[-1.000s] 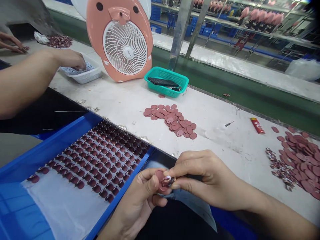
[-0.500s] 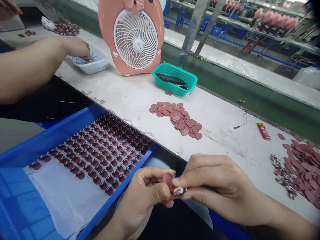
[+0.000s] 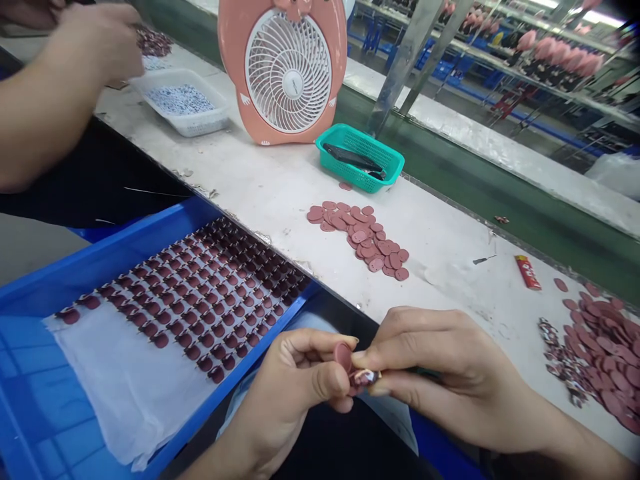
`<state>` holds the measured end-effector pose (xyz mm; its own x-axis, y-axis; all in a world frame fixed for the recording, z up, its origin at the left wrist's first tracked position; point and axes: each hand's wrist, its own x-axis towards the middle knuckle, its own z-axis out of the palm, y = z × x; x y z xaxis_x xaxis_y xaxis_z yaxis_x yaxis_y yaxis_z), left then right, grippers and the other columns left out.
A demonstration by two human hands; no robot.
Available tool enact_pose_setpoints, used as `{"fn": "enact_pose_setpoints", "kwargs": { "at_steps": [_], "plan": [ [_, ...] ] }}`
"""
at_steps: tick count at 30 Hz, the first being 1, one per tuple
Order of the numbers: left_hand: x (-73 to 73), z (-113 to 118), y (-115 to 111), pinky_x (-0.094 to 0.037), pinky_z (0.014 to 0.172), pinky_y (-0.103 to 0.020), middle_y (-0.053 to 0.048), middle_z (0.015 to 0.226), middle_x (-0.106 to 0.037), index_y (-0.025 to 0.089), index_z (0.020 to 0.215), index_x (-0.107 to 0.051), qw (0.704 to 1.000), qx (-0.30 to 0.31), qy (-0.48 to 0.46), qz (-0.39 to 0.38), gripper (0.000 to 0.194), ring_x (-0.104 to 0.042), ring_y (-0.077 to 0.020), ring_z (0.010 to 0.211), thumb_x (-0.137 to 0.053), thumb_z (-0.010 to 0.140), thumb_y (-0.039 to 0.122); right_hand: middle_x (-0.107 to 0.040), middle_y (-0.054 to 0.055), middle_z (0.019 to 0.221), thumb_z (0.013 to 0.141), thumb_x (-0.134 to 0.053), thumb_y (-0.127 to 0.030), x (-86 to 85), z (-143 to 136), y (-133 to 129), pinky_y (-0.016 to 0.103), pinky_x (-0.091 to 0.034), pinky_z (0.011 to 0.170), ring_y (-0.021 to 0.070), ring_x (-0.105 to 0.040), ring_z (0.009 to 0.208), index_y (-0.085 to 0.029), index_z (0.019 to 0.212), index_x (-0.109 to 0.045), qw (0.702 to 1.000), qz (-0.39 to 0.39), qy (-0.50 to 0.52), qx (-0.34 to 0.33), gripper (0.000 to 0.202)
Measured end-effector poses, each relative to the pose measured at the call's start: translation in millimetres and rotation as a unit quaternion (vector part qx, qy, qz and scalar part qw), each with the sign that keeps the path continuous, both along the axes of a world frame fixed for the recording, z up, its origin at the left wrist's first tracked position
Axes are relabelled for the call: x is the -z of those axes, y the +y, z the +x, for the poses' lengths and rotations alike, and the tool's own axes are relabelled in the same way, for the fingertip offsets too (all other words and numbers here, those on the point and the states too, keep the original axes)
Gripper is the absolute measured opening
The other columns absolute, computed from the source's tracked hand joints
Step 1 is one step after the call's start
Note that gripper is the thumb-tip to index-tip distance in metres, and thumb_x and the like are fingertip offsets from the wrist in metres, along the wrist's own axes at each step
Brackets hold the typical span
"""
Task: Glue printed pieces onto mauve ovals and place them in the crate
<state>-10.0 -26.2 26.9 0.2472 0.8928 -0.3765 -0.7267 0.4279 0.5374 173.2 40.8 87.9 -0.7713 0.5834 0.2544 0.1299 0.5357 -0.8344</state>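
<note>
My left hand (image 3: 295, 383) pinches a dull-red oval disc (image 3: 343, 355) between thumb and fingers, above my lap. My right hand (image 3: 445, 370) closes its thumb and fingertips on a small shiny bow-like piece (image 3: 367, 377) at the disc's lower edge. The fingers hide how the two parts join. Beyond my hands, a loose heap of red oval discs (image 3: 367, 247) lies on the white table. To the right are a bigger pile of discs (image 3: 607, 347) and a cluster of small patterned pieces (image 3: 557, 363).
A blue tray (image 3: 25, 300) at left holds rows of discs with dark tops (image 3: 200, 287) on a white sheet. Behind stand an orange fan (image 3: 230, 60), a green basket (image 3: 357, 177) and a white tub (image 3: 200, 123). Another person's arm (image 3: 45, 113) reaches in upper left. A red lighter-like item (image 3: 529, 273) lies right.
The camera view has shifted slightly. My hands keep the same grip on disc and small piece. The other person's hand has lifted out of the white tub and moved left.
</note>
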Motion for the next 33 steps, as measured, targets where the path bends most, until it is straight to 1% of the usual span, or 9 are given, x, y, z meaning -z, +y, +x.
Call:
{"fn": "enact_pose_setpoints", "kwargs": {
  "at_steps": [4, 8, 9, 13, 16, 21, 25, 29, 33],
  "plan": [
    [4.6, -4, -1, -0.055, 0.051, -0.015, -0.001, 0.070, -0.076, 0.022, 0.083, -0.082, 1.000, 0.019, -0.007, 0.003, 0.026, -0.068, -0.0105, 0.061, -0.093, 0.064, 0.037, -0.073, 0.005, 0.093, 0.087, -0.074, -0.008, -2.8, -2, 2, 0.017, -0.054, 0.075, 0.0099, -0.067, 0.083, -0.011, 0.114, -0.073, 1.000, -0.016, -0.019, -0.006, 0.027],
    [9.1, -7, -2, -0.054, 0.050, -0.013, -0.001, 0.069, -0.074, 0.021, 0.081, -0.082, 0.999, 0.038, -0.013, 0.005, 0.028, -0.067, -0.0101, 0.062, -0.092, 0.065, 0.041, -0.071, 0.003, 0.097, 0.079, -0.084, -0.015, -3.8, 0, 3, 0.019, -0.054, 0.074, 0.0103, -0.064, 0.082, -0.014, 0.127, -0.067, 1.000, -0.014, -0.015, 0.003, 0.051],
    [9.8, -7, -2, -0.054, 0.049, -0.013, -0.001, 0.070, -0.074, 0.021, 0.081, -0.082, 0.999, 0.038, -0.016, 0.000, 0.028, -0.068, -0.0103, 0.062, -0.092, 0.065, 0.041, -0.071, 0.003, 0.097, 0.080, -0.083, -0.015, -3.2, 1, 3, 0.019, -0.054, 0.074, 0.0100, -0.064, 0.081, -0.015, 0.127, -0.067, 1.000, -0.014, -0.012, 0.006, 0.050],
    [11.2, -6, -3, -0.055, 0.049, -0.014, -0.001, 0.071, -0.075, 0.022, 0.082, -0.082, 0.999, 0.030, -0.019, -0.019, 0.030, -0.069, -0.0105, 0.062, -0.093, 0.062, 0.041, -0.072, 0.005, 0.092, 0.090, -0.073, -0.012, 2.3, 0, 3, 0.019, -0.054, 0.072, 0.0106, -0.067, 0.081, -0.017, 0.117, -0.073, 1.000, -0.022, -0.014, 0.001, 0.028],
    [11.8, -6, -4, -0.055, 0.048, -0.014, 0.000, 0.066, -0.074, 0.022, 0.082, -0.082, 0.999, 0.021, -0.021, -0.036, 0.031, -0.068, -0.0103, 0.059, -0.095, 0.060, 0.040, -0.072, 0.006, 0.088, 0.091, -0.071, -0.011, 6.9, -4, 3, 0.018, -0.054, 0.070, 0.0106, -0.068, 0.079, -0.017, 0.111, -0.076, 1.000, -0.028, -0.003, 0.006, 0.021],
    [12.6, -5, -3, -0.054, 0.047, -0.013, -0.001, 0.065, -0.075, 0.021, 0.080, -0.082, 0.998, 0.012, -0.023, -0.052, 0.032, -0.069, -0.0102, 0.058, -0.096, 0.057, 0.040, -0.072, 0.004, 0.084, 0.091, -0.072, -0.013, 10.9, -8, 4, 0.015, -0.053, 0.068, 0.0084, -0.067, 0.074, -0.016, 0.108, -0.077, 0.999, -0.031, 0.013, 0.007, 0.018],
    [11.2, -4, -1, -0.053, 0.047, -0.013, -0.001, 0.063, -0.075, 0.021, 0.078, -0.082, 0.998, 0.009, -0.019, -0.059, 0.033, -0.069, -0.0102, 0.057, -0.096, 0.056, 0.040, -0.073, 0.004, 0.083, 0.091, -0.073, -0.014, 11.2, -7, 5, 0.014, -0.052, 0.068, 0.0081, -0.067, 0.075, -0.016, 0.109, -0.078, 0.999, -0.032, 0.017, 0.006, 0.019],
    [9.7, -3, 0, -0.053, 0.047, -0.014, 0.000, 0.062, -0.074, 0.021, 0.077, -0.082, 0.997, 0.008, -0.015, -0.069, 0.034, -0.068, -0.0100, 0.056, -0.098, 0.053, 0.039, -0.073, 0.005, 0.082, 0.091, -0.073, -0.014, 11.0, -6, 5, 0.015, -0.053, 0.067, 0.0093, -0.067, 0.074, -0.017, 0.106, -0.078, 0.999, -0.037, 0.015, 0.008, 0.017],
    [9.3, -4, 0, -0.053, 0.047, -0.013, 0.000, 0.063, -0.074, 0.020, 0.078, -0.082, 0.998, 0.010, -0.025, -0.061, 0.034, -0.068, -0.0096, 0.056, -0.097, 0.054, 0.039, -0.074, 0.006, 0.082, 0.092, -0.071, -0.017, 11.0, -6, 6, 0.018, -0.054, 0.065, 0.0114, -0.068, 0.073, -0.019, 0.104, -0.079, 0.999, -0.041, 0.007, 0.006, 0.014]
  ]
}}
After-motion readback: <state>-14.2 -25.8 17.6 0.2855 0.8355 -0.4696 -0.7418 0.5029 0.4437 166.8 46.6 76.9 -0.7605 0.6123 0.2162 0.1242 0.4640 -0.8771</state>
